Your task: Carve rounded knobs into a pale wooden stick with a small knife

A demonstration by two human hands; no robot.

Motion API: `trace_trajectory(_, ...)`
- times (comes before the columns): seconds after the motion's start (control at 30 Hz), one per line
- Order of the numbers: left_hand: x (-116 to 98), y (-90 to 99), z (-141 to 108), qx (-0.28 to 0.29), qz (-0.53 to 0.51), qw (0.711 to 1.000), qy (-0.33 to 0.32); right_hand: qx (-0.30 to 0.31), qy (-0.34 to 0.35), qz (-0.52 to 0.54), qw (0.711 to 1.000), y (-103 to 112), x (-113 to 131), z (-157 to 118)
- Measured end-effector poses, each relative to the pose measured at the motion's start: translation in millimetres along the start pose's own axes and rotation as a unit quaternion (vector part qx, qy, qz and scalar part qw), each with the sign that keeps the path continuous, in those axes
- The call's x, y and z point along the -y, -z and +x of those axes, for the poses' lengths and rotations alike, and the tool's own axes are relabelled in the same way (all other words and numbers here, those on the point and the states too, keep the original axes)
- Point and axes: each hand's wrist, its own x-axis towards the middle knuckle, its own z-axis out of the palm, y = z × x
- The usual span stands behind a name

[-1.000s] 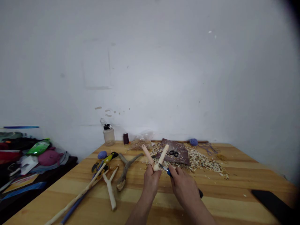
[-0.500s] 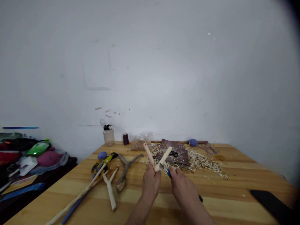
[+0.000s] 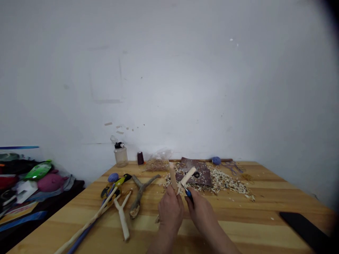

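Observation:
A peeled forked stick [image 3: 173, 177] is held in my left hand [image 3: 171, 208], its two prongs pointing up and away from me. My fingers wrap round it near the fork, and its lower end pokes out below the hand. My right hand [image 3: 201, 211] is closed on the handle of a knife [image 3: 188, 192] with a blue and black grip. The small blade lies against the base of the right prong, close to the left hand. Beyond the prongs are a dark brown leather sheet [image 3: 189, 163], black-handled scissors [image 3: 196, 174] and pale wood shavings [image 3: 227, 181].
At left lie a peeled forked stick [image 3: 122, 218], a barked forked branch [image 3: 139, 195], a long pale stick [image 3: 87, 224] and a purple yarn ball [image 3: 113, 177]. A bottle [image 3: 121, 156], thread spool [image 3: 140, 158] and clear bag [image 3: 158, 161] stand behind. A black flat object [image 3: 304, 227] lies right.
The forked stick has turned in my left hand, its left prong now more upright and its right prong leaning further right. The knife stays at the fork; the view has shifted slightly.

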Motion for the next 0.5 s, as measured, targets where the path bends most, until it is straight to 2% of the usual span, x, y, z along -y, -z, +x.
trace_trajectory(0.1,6,-0.2,6,0.003,-0.035,0.999,0.036,-0.022,-0.004,0.125,0.992,3,-6,1)
trace_trajectory(0.2,14,-2.2,14,0.007,-0.127,0.990,0.060,-0.035,-0.018,0.159,0.987,7,-10,1)
trace_trajectory(0.33,21,-6.8,19,0.021,-0.261,0.962,0.077,0.006,0.000,0.131,0.991,9,-10,-2)
trace_trajectory(0.5,20,-9.8,20,0.027,-0.327,0.942,0.078,0.031,0.013,0.030,0.999,6,-9,-3)
